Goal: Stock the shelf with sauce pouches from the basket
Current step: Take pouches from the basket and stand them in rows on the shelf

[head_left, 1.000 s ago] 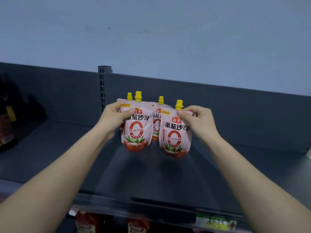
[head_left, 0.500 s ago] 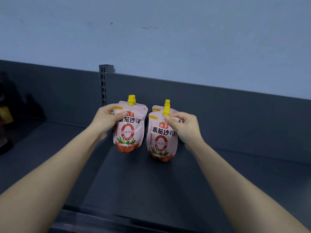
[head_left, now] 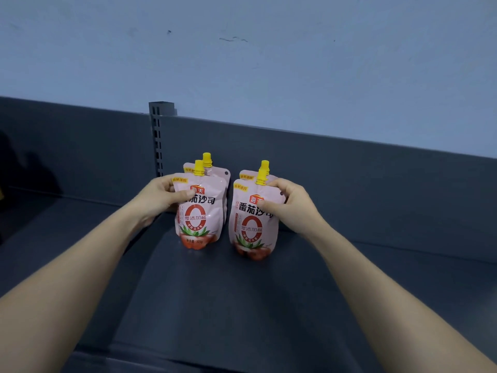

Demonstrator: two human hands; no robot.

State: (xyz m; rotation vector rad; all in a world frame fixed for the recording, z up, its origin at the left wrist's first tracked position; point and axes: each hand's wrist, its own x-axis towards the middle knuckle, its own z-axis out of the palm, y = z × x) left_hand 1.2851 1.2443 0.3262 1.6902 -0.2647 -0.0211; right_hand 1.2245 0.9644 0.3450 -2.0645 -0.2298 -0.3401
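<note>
Lowered since prior frame: left pouches [head_left: 198, 219] and right pouches [head_left: 251, 232], now upright on shelf [head_left: 215, 305], each pair one behind the other, side by side, slightly apart, near back panel [head_left: 363, 189]. Pinched at upper left corner by left hand [head_left: 161, 197] fingers [head_left: 183, 196]; at upper right edge by right hand [head_left: 291, 208] fingers.
</note>
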